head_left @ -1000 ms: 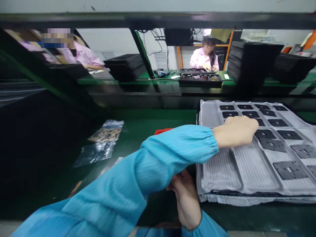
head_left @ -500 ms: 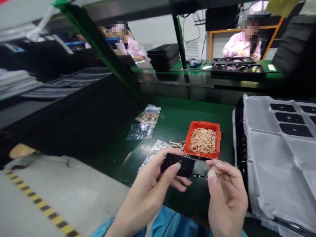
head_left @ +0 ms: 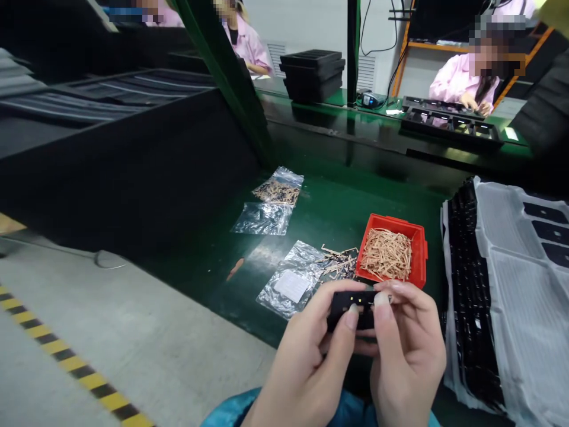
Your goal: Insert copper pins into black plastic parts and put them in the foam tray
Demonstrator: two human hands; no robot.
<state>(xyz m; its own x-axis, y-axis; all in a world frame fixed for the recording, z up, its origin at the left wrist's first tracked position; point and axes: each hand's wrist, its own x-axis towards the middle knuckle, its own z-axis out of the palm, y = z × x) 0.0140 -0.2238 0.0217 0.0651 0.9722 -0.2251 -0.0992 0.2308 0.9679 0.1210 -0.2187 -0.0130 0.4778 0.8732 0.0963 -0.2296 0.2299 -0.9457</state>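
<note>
My left hand grips a small flat black rectangular piece, its thumb lying on the face. My right hand pinches a thin small strip with yellow spots against that face; most of the strip is hidden by the fingers. Both thumbs are close together over the black piece. Just beyond my hands stands a red bin full of thin tan strips. Left of the bin, a loose heap of tan and dark strips lies by a clear plastic bag with a white label.
Further back lie a clear bag of strips and a flat clear bag. On the right are stacked black trays under a white liner with black pieces. A green post rises at left. Co-workers in pink sit across.
My right hand has brought the small strip from beside the black piece onto its face. Both hands are now closer together, and the camera view has shifted.
</note>
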